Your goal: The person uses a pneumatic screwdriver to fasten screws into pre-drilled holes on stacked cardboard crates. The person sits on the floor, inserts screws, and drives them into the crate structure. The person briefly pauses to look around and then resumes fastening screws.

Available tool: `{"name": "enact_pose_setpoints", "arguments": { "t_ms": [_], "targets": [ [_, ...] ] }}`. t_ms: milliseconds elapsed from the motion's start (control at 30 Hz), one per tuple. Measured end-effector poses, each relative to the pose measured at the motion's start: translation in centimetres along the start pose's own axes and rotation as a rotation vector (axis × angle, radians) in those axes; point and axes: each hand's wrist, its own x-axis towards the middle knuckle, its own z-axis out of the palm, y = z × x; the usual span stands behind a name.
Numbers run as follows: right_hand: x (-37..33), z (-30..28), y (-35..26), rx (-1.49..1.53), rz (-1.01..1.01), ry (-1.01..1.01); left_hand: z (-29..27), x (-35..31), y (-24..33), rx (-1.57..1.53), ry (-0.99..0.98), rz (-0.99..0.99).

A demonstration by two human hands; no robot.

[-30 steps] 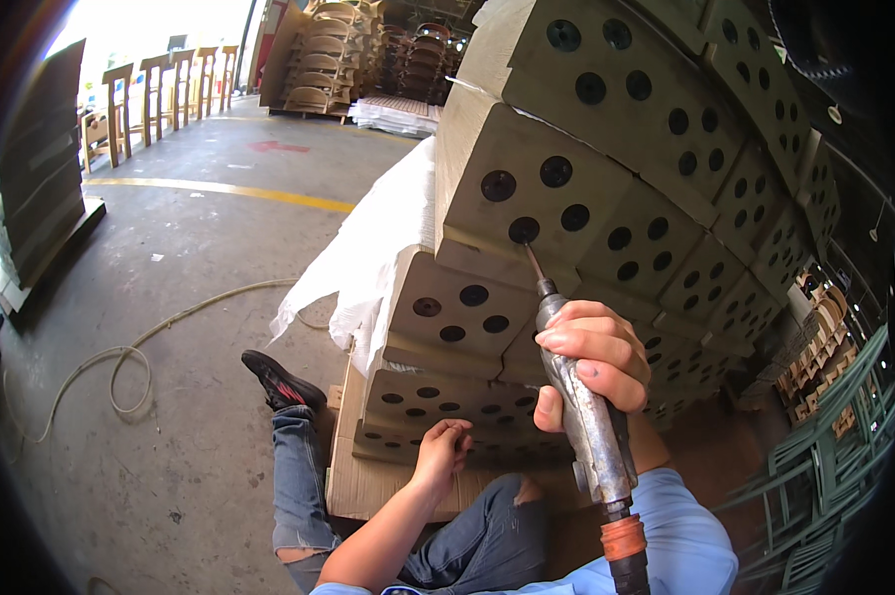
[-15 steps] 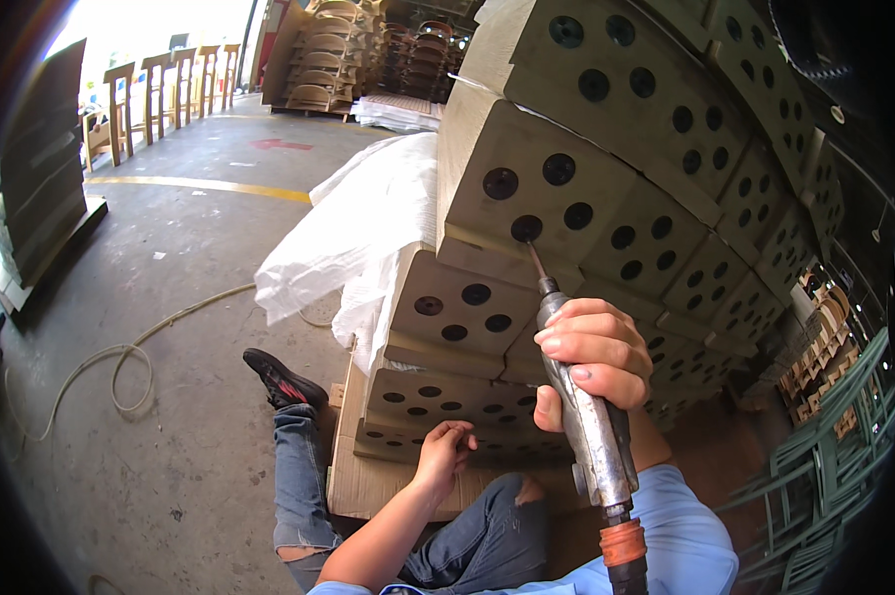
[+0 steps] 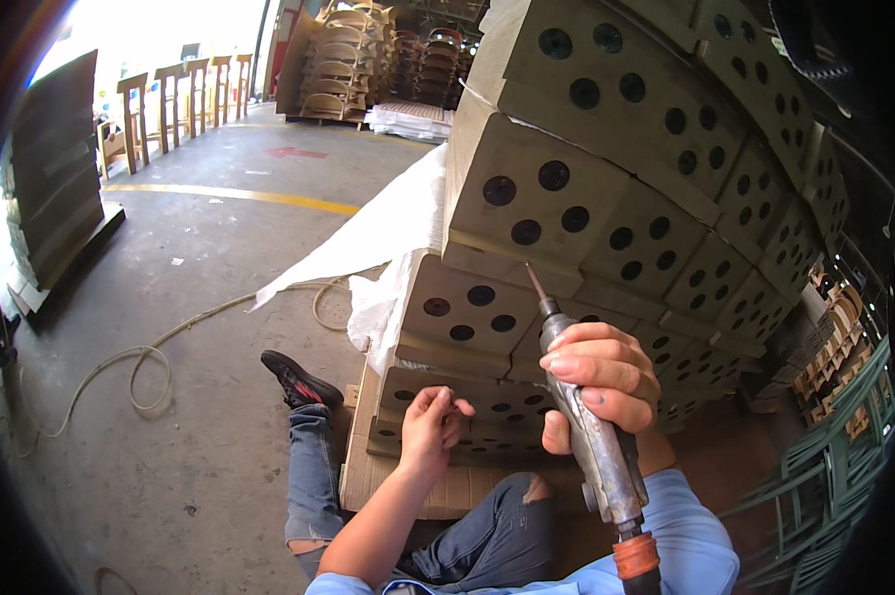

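1. Curling loosely, the left hand (image 3: 428, 431) appears in front of the stack's lower rows; whether its fingers pinch something small, I cannot tell.
2. Beyond it leans a tall brown stack (image 3: 470, 230) dotted with round black discs (image 3: 526, 232), its faces apparently stiff.
3. A thin bit (image 3: 540, 288) points up just below one disc; it would likely bend or skid under sideways force.
4. Its metal driver (image 3: 598, 446), right of centre, looks heavy, rigid and perhaps slick (the casing is scuffed); the barrel seems the natural hold.
5. There the right hand (image 3: 608, 375) grips, fingers wrapped around, clear of the orange collar (image 3: 636, 556) behind.
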Motion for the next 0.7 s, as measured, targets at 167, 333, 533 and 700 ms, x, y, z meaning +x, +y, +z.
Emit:
{"name": "enact_pose_setpoints", "arguments": {
  "t_ms": [167, 333, 533, 700],
  "targets": [
    [0.4, -1.5, -3.5, 0.089, -0.032, 0.095, 5.6, 0.5, 3.6, -0.068, -0.103, 0.206],
    [-0.1, 0.5, -5.3, 0.258, -0.101, 0.250, 9.9, 0.5, 8.6, -0.098, -0.124, 0.383],
    [-0.1, -0.5, -6.7, 0.324, -0.018, 0.179, 10.9, 0.1, 8.4, -0.144, -0.213, 0.347],
    [-0.4, -0.9, -6.9, 0.334, -0.020, 0.174, 11.9, -0.7, 8.2, -0.163, -0.284, 0.335]
  ]
}}
